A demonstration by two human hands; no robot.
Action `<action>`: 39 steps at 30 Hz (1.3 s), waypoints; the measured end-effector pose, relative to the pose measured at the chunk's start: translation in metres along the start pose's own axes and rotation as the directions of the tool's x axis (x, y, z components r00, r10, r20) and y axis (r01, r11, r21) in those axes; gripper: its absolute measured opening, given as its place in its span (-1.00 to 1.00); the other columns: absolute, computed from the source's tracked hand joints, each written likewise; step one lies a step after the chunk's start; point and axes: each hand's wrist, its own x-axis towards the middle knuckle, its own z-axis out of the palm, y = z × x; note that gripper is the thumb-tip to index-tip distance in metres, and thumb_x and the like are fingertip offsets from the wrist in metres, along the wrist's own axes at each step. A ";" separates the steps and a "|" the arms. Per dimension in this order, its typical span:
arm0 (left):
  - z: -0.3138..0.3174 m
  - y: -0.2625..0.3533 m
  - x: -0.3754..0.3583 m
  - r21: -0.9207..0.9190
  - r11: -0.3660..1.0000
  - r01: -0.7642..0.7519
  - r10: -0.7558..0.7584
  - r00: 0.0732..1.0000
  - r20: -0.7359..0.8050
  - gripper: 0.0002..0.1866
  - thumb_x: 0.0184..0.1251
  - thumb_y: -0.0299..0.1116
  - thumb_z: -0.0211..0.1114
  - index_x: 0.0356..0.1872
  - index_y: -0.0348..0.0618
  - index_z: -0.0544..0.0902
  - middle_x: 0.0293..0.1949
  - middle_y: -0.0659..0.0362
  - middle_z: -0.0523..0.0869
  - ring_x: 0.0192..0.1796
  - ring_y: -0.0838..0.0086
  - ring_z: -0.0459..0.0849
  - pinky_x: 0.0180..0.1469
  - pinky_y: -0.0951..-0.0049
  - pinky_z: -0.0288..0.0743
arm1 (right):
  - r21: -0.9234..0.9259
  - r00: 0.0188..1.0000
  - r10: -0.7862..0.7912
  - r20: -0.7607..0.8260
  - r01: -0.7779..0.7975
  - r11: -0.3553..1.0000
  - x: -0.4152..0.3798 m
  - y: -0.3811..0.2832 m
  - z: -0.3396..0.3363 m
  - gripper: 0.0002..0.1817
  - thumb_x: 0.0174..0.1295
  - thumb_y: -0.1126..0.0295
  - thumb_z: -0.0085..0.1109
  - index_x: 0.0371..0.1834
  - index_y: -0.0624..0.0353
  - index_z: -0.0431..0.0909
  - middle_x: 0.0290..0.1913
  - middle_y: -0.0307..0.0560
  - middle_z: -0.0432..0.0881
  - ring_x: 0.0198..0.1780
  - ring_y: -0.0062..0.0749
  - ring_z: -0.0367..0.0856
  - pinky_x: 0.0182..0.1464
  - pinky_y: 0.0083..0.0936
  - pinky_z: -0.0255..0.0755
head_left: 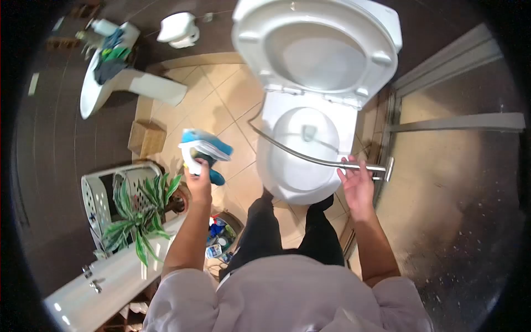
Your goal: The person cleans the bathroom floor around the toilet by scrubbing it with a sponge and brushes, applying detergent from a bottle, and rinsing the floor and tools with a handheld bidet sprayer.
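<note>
My right hand [357, 182] grips a chrome bidet sprayer [375, 167] near the right side of the toilet, its head pointing right. From its handle, a flexible metal hose [287, 148] arcs across the open bowl to the left. The toilet [265, 171] has its seat and lid [251, 39] raised, and water shows at the bottom of the bowl. Left of the toilet, above the floor tiles, my left hand [199, 178] is closed on a blue and white bundle [213, 145] that looks like cloths. A rounded teal piece [217, 177] sticks out beside its fingers; its kind is unclear.
A glass shower panel [453, 193] borders the right. On the left are a pedestal sink [91, 94] with cloths on it, a waste bin [146, 138], a leafy plant [141, 213] and a bathtub rim [83, 301]. A bucket of bottles [222, 235] stands beside my left leg.
</note>
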 end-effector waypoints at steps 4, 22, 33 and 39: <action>-0.064 -0.007 0.026 -0.121 0.986 0.111 -0.142 0.946 -0.291 -0.88 0.17 -0.41 0.15 -0.28 -0.15 0.46 -0.38 0.28 0.50 -0.35 0.60 0.45 -0.31 0.58 0.32 | -0.286 0.979 -0.029 0.204 0.088 0.954 -0.011 0.027 0.088 -0.81 0.26 0.25 -0.07 -0.12 0.01 0.29 -0.02 -0.18 0.41 0.05 -0.45 0.35 0.10 -0.31 0.22; -0.208 -0.051 0.152 -0.178 0.953 0.245 -0.271 0.953 -0.138 -0.83 0.10 -0.40 0.25 -0.31 -0.14 0.47 -0.46 0.33 0.48 -0.44 0.69 0.39 -0.41 0.66 0.27 | -0.604 0.813 -0.395 0.427 0.582 0.544 0.045 0.128 0.309 -0.85 0.19 0.39 0.05 -0.25 0.16 0.33 -0.35 -0.07 0.54 -0.26 -0.40 0.55 -0.21 -0.47 0.45; -0.160 -0.014 0.271 -0.023 0.945 0.326 -0.326 0.945 0.002 -0.85 0.12 -0.43 0.24 -0.30 -0.11 0.47 -0.49 0.35 0.46 -0.47 0.72 0.37 -0.44 0.68 0.26 | -0.639 0.867 -0.296 0.401 0.496 0.588 0.188 0.196 0.340 -0.68 0.24 0.13 -0.09 -0.12 0.14 0.27 -0.29 -0.18 0.37 -0.23 -0.52 0.36 -0.13 -0.50 0.28; -0.108 -0.058 0.327 -0.057 0.938 0.342 -0.335 0.936 0.111 -0.84 0.11 -0.47 0.23 -0.30 -0.12 0.46 -0.51 0.34 0.45 -0.46 0.71 0.39 -0.45 0.68 0.27 | -0.793 0.812 0.152 0.564 0.481 0.373 0.242 0.266 0.361 -0.64 0.20 0.13 0.02 -0.12 0.17 0.29 -0.26 -0.19 0.42 -0.22 -0.51 0.37 -0.15 -0.58 0.30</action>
